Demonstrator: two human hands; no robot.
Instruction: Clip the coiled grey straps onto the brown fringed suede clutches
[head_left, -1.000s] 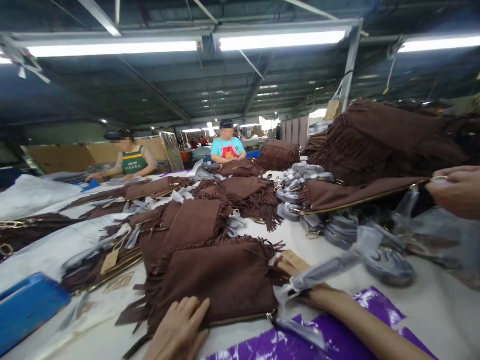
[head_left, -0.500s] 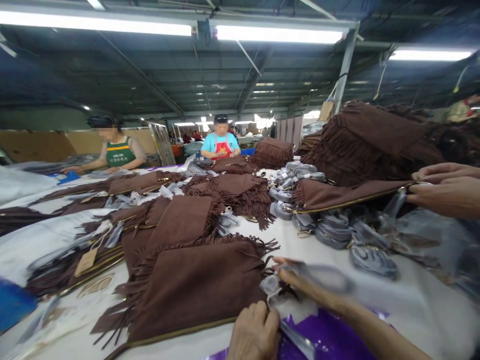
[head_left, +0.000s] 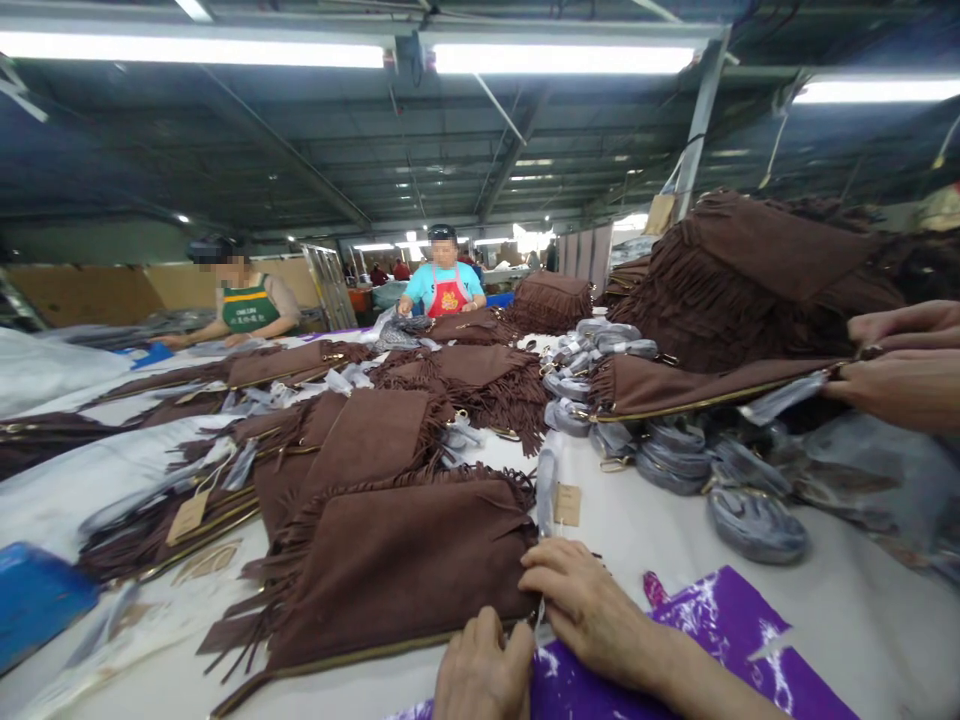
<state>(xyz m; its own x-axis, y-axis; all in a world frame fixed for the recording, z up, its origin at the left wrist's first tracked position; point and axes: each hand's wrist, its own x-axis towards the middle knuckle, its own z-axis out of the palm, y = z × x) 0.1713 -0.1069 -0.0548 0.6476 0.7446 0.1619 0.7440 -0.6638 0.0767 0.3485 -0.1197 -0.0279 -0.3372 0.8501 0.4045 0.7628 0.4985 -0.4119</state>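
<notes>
A brown fringed bag (head_left: 405,565) lies flat in front of me, its zipper edge toward me. My left hand (head_left: 484,665) is closed at the bag's lower right corner, fingers curled on its edge. Beside it, my right hand (head_left: 581,605) has its fingers bent together at the bag's right edge; what they pinch is hidden. Just beyond the right hand are a tan tag (head_left: 568,505) and a wrapped grey strip (head_left: 547,485). Purple plastic (head_left: 720,630) lies under and right of my hands.
Another person's hands (head_left: 904,365) hold a brown bag (head_left: 697,385) at the right. Wrapped coiled straps (head_left: 757,525) lie below it. A large bag pile (head_left: 757,270) stands behind. A blue object (head_left: 41,605) is at the left. Two people work across the table.
My right hand has come back toward me to the bag's right edge, beside my left hand. The tag and wrapped strip now lie beyond it, and more purple plastic shows.
</notes>
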